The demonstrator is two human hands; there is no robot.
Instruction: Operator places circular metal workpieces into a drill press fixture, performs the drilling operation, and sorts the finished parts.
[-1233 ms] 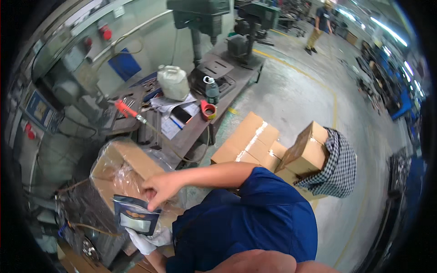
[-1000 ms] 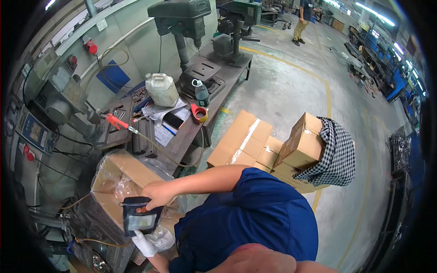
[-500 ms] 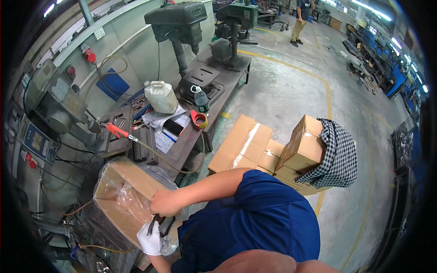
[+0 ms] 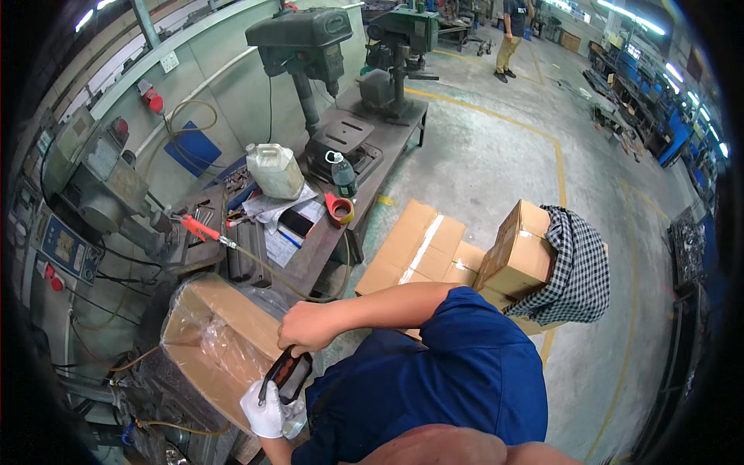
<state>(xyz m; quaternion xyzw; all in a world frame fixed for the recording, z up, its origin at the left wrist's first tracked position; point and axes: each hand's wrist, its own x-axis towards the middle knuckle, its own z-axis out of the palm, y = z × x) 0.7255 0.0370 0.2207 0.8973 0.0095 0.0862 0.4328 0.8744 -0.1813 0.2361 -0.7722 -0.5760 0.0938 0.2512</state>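
In front of my body, over the near edge of an open cardboard box (image 4: 198, 353) lined with clear plastic, I hold a black, frame-like part (image 4: 308, 370) with reddish-brown patches. My left hand (image 4: 262, 411), in a white glove, is closed round its lower end. At its upper end, my bare right hand (image 4: 304, 325) pinches it with bent fingers. The part stands tilted between both hands, and its exact kind cannot be made out. Some crumpled clear plastic (image 4: 296, 422) shows beside the glove.
Left of the drill press (image 4: 302, 46), the workbench (image 4: 314, 260) bears a white jug (image 4: 275, 170), a bottle (image 4: 342, 175), a tape dispenser (image 4: 339, 208) and a phone (image 4: 296, 222). A red air gun (image 4: 200, 228) trails a hose. Taped cartons (image 4: 415, 244) stand rightward; a person (image 4: 509, 39) stands far off.
My right hand has risen and moved right, away from the gloved hand. The black part has come up with it and now shows more fully between my hands.
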